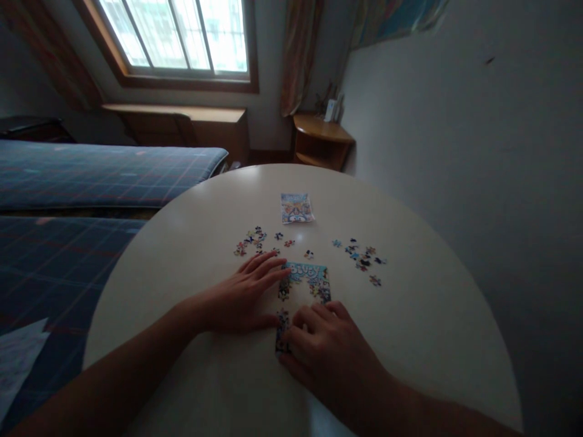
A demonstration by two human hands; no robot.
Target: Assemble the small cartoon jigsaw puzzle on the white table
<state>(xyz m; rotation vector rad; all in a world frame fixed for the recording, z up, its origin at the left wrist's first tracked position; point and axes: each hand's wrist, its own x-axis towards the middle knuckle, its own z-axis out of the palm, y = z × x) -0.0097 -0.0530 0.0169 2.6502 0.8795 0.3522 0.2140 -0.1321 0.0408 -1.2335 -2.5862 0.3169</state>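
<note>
Daylight comes through a wood-framed window (pixel 175 33) at the far wall, with a patterned curtain (pixel 300 54) to its right, a long wooden desk (pixel 214 113) below it and a small corner cabinet (pixel 319 126) near the right-hand wall. On the left lies plaid bedding (pixel 104 173), with a sheet of paper (pixel 20 358) at its near end. Filling the foreground is a round, pale table (pixel 437 340), and near its middle lies a partly assembled jigsaw puzzle (pixel 307 271). Its blue top strip carries pale lettering, joined pieces run down both sides, and the tabletop shows through the centre. The left hand (pixel 246 291) lies palm down and nearly flat, fingers extended and thumb spread away, its fingertips at the puzzle's upper left corner and its thumb at the left edge lower down. The right hand (pixel 323 340) is curled over the puzzle's lower part; its fingertips are hidden, so whether it pinches a piece cannot be told. Beyond the left hand is a cluster of loose pieces (pixel 240 247), while a second cluster (pixel 365 262) lies to the puzzle's upper right. A single piece (pixel 308 254) sits just above the top strip, and farther back a colourful printed packet (pixel 297 209) lies flat.
</note>
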